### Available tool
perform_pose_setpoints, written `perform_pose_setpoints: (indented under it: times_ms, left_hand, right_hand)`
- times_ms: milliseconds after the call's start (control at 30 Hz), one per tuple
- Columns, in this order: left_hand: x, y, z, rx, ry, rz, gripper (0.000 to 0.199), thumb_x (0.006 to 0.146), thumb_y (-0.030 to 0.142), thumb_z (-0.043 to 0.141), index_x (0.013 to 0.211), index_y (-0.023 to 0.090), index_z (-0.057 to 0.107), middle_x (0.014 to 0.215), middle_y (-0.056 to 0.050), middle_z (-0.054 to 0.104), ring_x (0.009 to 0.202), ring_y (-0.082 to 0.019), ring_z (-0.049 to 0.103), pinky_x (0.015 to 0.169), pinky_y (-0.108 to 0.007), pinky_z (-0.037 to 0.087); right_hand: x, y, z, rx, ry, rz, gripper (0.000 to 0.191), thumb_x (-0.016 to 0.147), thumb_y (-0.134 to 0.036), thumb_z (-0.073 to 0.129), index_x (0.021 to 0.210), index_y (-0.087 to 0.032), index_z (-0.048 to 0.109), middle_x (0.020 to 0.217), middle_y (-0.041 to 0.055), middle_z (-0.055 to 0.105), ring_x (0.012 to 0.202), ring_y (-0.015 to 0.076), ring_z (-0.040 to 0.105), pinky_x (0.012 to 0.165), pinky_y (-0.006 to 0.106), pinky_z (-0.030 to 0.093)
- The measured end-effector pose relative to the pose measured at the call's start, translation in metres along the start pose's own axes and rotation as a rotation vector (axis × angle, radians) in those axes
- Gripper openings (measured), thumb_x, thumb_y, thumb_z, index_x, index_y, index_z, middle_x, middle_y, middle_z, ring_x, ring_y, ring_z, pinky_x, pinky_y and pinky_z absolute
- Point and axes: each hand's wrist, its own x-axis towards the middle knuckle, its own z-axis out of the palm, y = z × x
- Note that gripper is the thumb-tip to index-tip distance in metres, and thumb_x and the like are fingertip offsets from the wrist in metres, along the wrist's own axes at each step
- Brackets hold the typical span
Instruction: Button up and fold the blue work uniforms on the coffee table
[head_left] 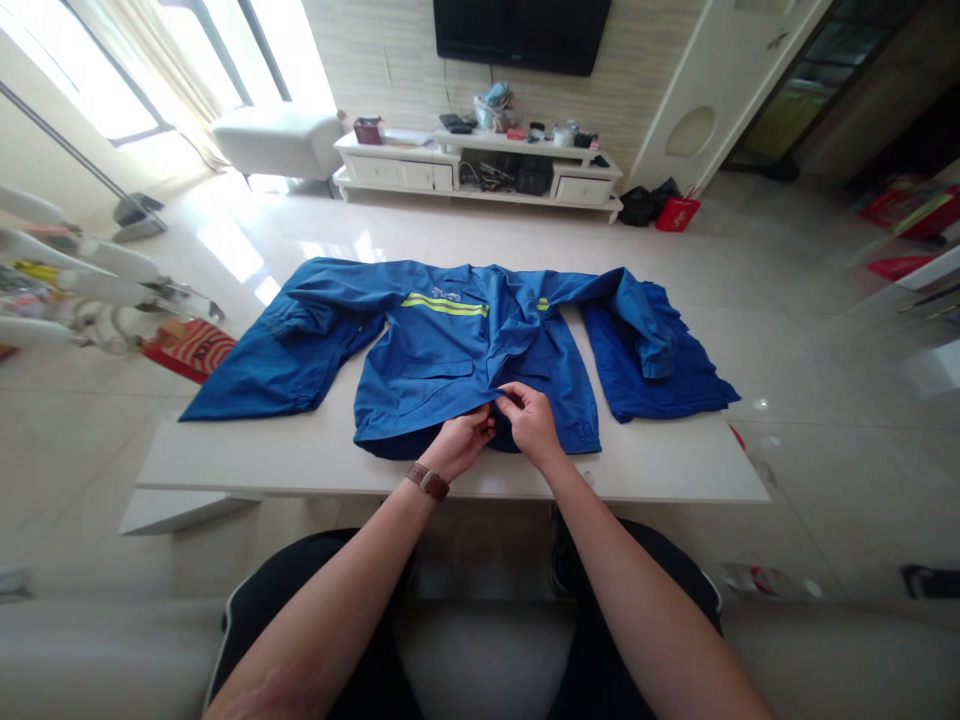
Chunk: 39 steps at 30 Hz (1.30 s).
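Observation:
A blue work jacket (420,345) with yellow reflective stripes lies spread on a white table (480,482), its hem toward me and its sleeves out to both sides. At the middle of the hem, my right hand (529,418) pinches the edge of the front opening between thumb and fingers. My left hand (463,442), with a brown-strapped watch on the wrist, is closed just under the hem, its fingertips partly hidden by cloth. More blue folded fabric (660,350) lies under the right sleeve, and blue cloth (277,365) also spreads at the left end.
Beyond the table stands a white TV cabinet (397,172) with several small items on it, below a wall television (521,35). A red bag (677,212) rests on the floor at its right. A red patterned bag (187,348) is left of the table.

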Motion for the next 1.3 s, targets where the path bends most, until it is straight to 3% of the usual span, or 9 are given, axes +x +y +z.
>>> perform_pose_setpoints:
  times_ms: [300,600,667,733,833,967,1067,1167,1300]
  left_hand:
    - [-0.003,-0.002,0.002,0.207,0.013,0.112,0.025,0.065,0.023,0.090,0.080,0.013,0.072,0.078,-0.002,0.067,0.063,-0.008,0.055,0.063,-0.022,0.046]
    - [-0.011,0.006,0.006,0.429,0.019,0.169,0.022,0.076,0.034,0.081,0.075,0.013,0.074,0.074,-0.007,0.069,0.061,-0.012,0.061,0.056,-0.021,0.043]
    - [-0.021,0.017,0.005,0.554,-0.111,0.069,0.024,0.080,0.035,0.078,0.071,0.012,0.074,0.072,-0.009,0.070,0.055,-0.012,0.060,0.050,-0.022,0.039]
    - [-0.035,0.035,0.004,0.651,-0.375,-0.151,0.030,0.084,0.037,0.076,0.068,0.011,0.074,0.069,-0.014,0.071,0.051,-0.014,0.060,0.047,-0.023,0.037]
    - [-0.049,0.063,-0.001,0.631,-0.630,-0.367,0.036,0.085,0.045,0.075,0.074,0.011,0.077,0.071,-0.019,0.073,0.051,-0.018,0.062,0.048,-0.027,0.040]
    - [-0.038,0.082,-0.016,0.670,-0.270,0.015,0.027,0.082,0.040,0.076,0.074,0.014,0.076,0.068,-0.012,0.071,0.051,-0.016,0.058,0.053,-0.026,0.041]
    - [-0.019,0.076,-0.032,1.060,0.017,0.286,0.012,0.073,0.026,0.080,0.066,0.018,0.075,0.067,-0.007,0.070,0.056,-0.016,0.056,0.058,-0.025,0.037]
    - [-0.008,0.060,-0.046,1.440,0.000,0.316,0.008,0.066,0.019,0.081,0.061,0.022,0.075,0.066,-0.006,0.070,0.061,-0.018,0.056,0.061,-0.027,0.034]
    - [-0.004,0.035,-0.054,1.514,-0.112,0.269,0.019,0.054,0.008,0.080,0.059,0.026,0.074,0.061,-0.002,0.068,0.054,-0.016,0.052,0.061,-0.026,0.035]
  right_hand:
    - [0.007,0.019,0.006,0.215,0.061,0.272,0.027,0.069,-0.048,0.062,0.069,-0.021,0.059,0.061,-0.0032,0.052,0.061,0.0132,0.043,0.058,0.025,0.036]
    - [0.005,0.005,0.007,0.055,0.160,0.155,0.023,0.071,-0.042,0.058,0.062,-0.021,0.058,0.060,-0.0022,0.051,0.063,0.0146,0.045,0.059,0.026,0.037]
    - [0.002,0.000,0.006,0.021,0.173,0.105,0.022,0.072,-0.038,0.057,0.059,-0.021,0.057,0.058,-0.0020,0.052,0.061,0.0147,0.046,0.060,0.027,0.037]
    - [-0.001,-0.004,0.004,-0.074,0.128,0.056,0.020,0.073,-0.033,0.056,0.058,-0.021,0.057,0.056,-0.0020,0.053,0.059,0.0144,0.046,0.059,0.027,0.036]
    - [-0.007,-0.006,0.002,-0.298,-0.066,-0.060,0.014,0.072,-0.025,0.060,0.059,-0.020,0.063,0.059,-0.0009,0.060,0.059,0.0140,0.050,0.061,0.028,0.036]
    - [-0.015,-0.001,0.000,-0.456,-0.381,-0.111,0.011,0.069,-0.019,0.065,0.059,-0.019,0.071,0.059,-0.0011,0.065,0.058,0.0125,0.052,0.061,0.026,0.035]
    - [-0.019,0.004,-0.003,-0.436,-0.599,-0.028,0.014,0.065,-0.014,0.064,0.060,-0.020,0.075,0.056,-0.0026,0.065,0.054,0.0115,0.052,0.055,0.024,0.035]
    - [-0.019,0.010,-0.007,-0.358,-0.776,0.111,0.014,0.064,-0.014,0.066,0.061,-0.020,0.078,0.056,-0.0019,0.068,0.052,0.0126,0.056,0.052,0.023,0.037]
    - [-0.015,0.021,-0.007,-0.250,-0.798,0.386,0.009,0.067,-0.020,0.073,0.070,-0.018,0.081,0.062,0.0021,0.073,0.054,0.0149,0.063,0.049,0.022,0.045]
